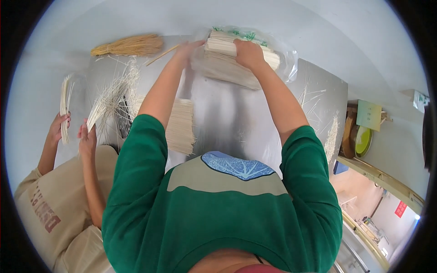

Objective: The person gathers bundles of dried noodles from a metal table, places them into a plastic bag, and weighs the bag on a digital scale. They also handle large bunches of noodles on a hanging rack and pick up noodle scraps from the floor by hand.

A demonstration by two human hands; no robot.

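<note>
At the far side of the metal table lies a thick stack of pale dried noodles, partly inside a clear plastic bag with green print. My right hand grips the stack from above; its thumb shows, while its other fingers are mostly hidden. Beside the bag's left end is my left hand, fingers stretched toward the noodle ends. Whether they touch the plastic cannot be made out. A thin wooden stick lies by my left wrist. Nearer me, another pile of noodles is partly covered by my left arm.
A straw hand broom lies at the back left. On the left, a co-worker's hands hold noodle bundles near a tangled heap. Broken strands are scattered along the table's right side. A shelf stands beyond the right edge.
</note>
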